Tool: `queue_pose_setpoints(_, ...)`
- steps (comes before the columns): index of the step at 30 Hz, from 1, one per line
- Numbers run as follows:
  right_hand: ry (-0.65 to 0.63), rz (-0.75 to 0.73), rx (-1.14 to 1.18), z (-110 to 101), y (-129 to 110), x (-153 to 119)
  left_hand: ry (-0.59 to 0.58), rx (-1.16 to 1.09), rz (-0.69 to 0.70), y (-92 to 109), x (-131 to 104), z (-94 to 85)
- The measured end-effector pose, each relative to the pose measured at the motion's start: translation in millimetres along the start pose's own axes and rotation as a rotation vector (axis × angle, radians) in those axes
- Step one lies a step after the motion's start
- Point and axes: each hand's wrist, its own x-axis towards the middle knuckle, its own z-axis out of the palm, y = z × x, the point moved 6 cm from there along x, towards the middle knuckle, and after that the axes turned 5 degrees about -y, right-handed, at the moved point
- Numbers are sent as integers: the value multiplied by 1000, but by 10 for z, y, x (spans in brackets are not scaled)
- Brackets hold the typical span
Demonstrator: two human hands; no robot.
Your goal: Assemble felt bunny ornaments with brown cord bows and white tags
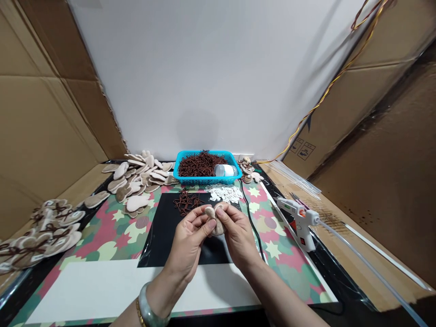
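Observation:
Between my two hands is a small beige plush piece (218, 227) with rounded, ear-like lobes, held above a black mat. My left hand (192, 236) pinches its left lobe between thumb and fingers. On the other side, my right hand (238, 231) grips the right lobe the same way. Fingers cover much of the piece. Just beyond lie a small heap of brown cord bows (185, 202) and a pile of white tags (226, 194).
A blue basket (207, 180) holds many brown bows and a white-lidded jar (225, 170). Plush pieces (136, 181) are heaped back left; bow-tied ones (57, 231) lie far left. A glue gun (299, 222) with its stick stands right. A black cable (252, 222) crosses the patterned surface.

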Motion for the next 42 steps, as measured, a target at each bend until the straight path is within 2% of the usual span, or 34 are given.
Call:
queue_pose_setpoints(5,-38,-16,-67,43,-69,-39,-10,148,91,67,-2,-15)
queue_pose_setpoints(10,-16,21,-64,14,-42,-60,53,171,87,10,22,-86)
queue_pose_setpoints(14,5,68,12,-19,78,-59,61,49,49,-62,34,-75)
queue_pose_setpoints(19,91,94,89,-60,183,-62,65,-117,-45,-154,37,-68)
queue_pose_setpoints(23,116,109,47,-81,186,-71,-5,-18,-75,-119,19,-60)
queue_pose_setpoints(26,62,129,-6,-88,157,-76,-54,107,-63,-37,18,-93)
queue_pose_setpoints(29,-9,138,-135,-139,85,-69,-17,184,-57,70,43,-248)
queue_pose_setpoints(35,-42,167,-475,-334,-57,-7,122,247,-40,353,42,-740)
queue_pose_setpoints(42,-254,256,-602,-186,130,-20,216,254,-43,570,-62,-1151)
